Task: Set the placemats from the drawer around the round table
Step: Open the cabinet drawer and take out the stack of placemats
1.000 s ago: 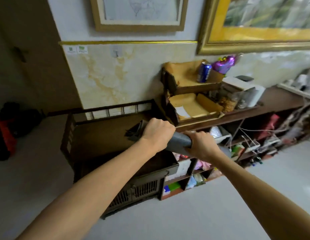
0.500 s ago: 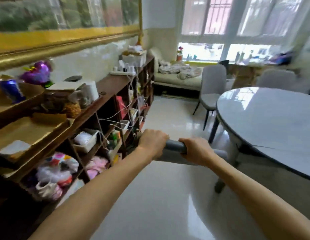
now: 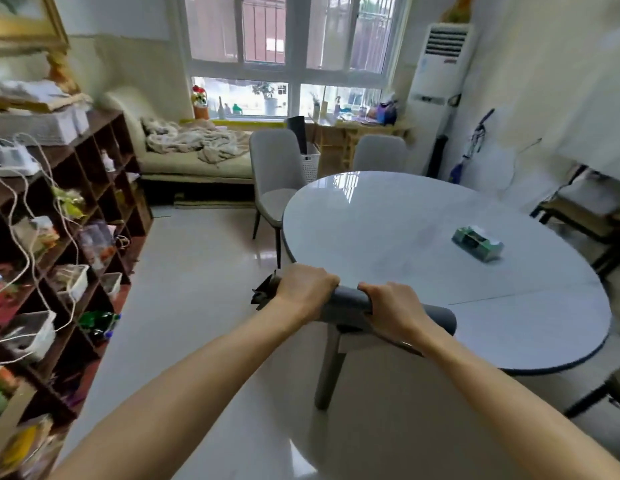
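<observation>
A roll of dark grey placemats (image 3: 348,301) lies crosswise in front of me, held at chest height by both hands. My left hand (image 3: 303,289) grips its left end, where the mats' frayed corners stick out. My right hand (image 3: 395,311) grips it right of the middle, and the right end pokes out past my wrist. The roll hangs over the near left edge of the round grey table (image 3: 388,233), whose glossy top reflects the window. The drawer is out of view.
A green tissue pack (image 3: 477,243) lies on the table's right side. Two grey chairs (image 3: 277,174) stand at its far side. A dark cubby shelf (image 3: 59,237) with cables and clutter lines the left wall. Pale tiled floor lies between shelf and table.
The view has swung right from the shelf and drawer cabinet to the round table, which is now close in front. Both hands keep the same grip on the rolled placemats.
</observation>
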Demonstrator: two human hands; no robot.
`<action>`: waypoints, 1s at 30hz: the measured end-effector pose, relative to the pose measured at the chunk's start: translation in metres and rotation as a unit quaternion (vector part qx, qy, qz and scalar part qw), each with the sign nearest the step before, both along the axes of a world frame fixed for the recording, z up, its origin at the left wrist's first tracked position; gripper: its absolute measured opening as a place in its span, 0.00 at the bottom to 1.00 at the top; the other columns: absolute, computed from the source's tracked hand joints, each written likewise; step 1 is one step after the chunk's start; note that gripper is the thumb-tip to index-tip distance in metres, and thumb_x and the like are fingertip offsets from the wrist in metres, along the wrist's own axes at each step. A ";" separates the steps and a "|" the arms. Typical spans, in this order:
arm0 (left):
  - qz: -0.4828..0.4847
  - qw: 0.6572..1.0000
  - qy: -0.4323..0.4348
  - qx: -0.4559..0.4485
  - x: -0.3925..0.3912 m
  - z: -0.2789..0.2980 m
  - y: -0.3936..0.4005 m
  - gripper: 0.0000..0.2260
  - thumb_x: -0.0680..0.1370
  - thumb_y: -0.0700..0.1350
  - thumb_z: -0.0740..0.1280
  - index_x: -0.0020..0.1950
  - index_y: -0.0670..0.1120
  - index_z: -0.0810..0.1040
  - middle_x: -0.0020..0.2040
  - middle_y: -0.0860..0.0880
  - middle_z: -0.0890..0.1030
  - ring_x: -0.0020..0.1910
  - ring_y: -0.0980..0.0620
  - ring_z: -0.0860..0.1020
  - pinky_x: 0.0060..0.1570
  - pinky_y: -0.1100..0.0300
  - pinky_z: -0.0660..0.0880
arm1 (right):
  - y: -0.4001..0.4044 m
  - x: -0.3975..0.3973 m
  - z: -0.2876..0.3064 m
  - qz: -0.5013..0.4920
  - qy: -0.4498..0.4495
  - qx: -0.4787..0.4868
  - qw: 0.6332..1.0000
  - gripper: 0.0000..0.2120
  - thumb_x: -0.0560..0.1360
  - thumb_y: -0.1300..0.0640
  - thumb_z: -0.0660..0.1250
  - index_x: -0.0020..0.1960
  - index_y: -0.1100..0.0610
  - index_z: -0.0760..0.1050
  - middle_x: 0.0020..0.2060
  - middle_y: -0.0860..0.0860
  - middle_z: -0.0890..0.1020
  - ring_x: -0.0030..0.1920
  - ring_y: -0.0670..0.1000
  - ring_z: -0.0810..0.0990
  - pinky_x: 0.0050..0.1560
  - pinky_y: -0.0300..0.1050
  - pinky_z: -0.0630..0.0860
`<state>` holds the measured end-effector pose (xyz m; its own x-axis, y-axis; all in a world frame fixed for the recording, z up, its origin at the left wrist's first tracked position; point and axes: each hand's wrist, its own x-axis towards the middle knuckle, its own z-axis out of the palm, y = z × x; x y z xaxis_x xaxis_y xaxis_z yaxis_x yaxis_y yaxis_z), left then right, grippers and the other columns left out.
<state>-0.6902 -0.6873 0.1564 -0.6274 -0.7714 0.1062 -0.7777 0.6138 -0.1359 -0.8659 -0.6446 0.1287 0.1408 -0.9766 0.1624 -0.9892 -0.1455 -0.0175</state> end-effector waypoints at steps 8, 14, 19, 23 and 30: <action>-0.077 0.997 -0.031 0.002 -0.028 -0.020 -0.182 0.11 0.75 0.45 0.66 0.57 0.51 0.75 0.52 0.47 0.81 0.50 0.44 0.80 0.42 0.55 0.68 | -0.166 -0.027 -0.035 -0.053 -0.006 0.025 0.998 0.07 0.73 0.52 0.65 0.51 0.49 0.74 0.41 0.52 0.83 0.40 0.56 0.80 0.38 0.47 0.73; -0.162 0.987 -0.019 0.018 -0.043 -0.029 -0.327 0.10 0.74 0.47 0.67 0.55 0.51 0.74 0.48 0.49 0.82 0.46 0.46 0.80 0.42 0.55 0.72 | -0.278 -0.030 -0.033 -0.118 -0.034 0.015 0.992 0.08 0.74 0.56 0.63 0.52 0.49 0.74 0.42 0.52 0.82 0.36 0.53 0.73 0.38 0.44 0.64; -0.228 0.973 -0.013 0.015 -0.085 -0.039 -0.406 0.09 0.74 0.43 0.65 0.53 0.51 0.73 0.48 0.50 0.81 0.46 0.45 0.79 0.38 0.56 0.66 | -0.334 -0.056 -0.040 -0.191 -0.026 0.025 0.981 0.09 0.73 0.57 0.62 0.53 0.50 0.73 0.43 0.52 0.82 0.41 0.56 0.78 0.37 0.45 0.64; -0.264 0.964 -0.026 0.026 -0.136 -0.058 -0.457 0.10 0.73 0.42 0.64 0.53 0.51 0.73 0.50 0.51 0.81 0.47 0.45 0.79 0.38 0.56 0.64 | -0.374 -0.098 -0.058 -0.247 -0.023 0.036 0.968 0.10 0.72 0.58 0.62 0.53 0.50 0.73 0.43 0.51 0.82 0.42 0.56 0.79 0.38 0.45 0.69; -0.284 0.959 0.014 -0.004 -0.215 -0.068 -0.560 0.10 0.74 0.41 0.64 0.54 0.51 0.73 0.49 0.51 0.81 0.47 0.46 0.80 0.41 0.56 0.65 | -0.473 -0.173 -0.073 -0.274 -0.020 -0.015 0.962 0.12 0.71 0.60 0.63 0.53 0.52 0.73 0.41 0.51 0.82 0.41 0.57 0.79 0.36 0.46 0.68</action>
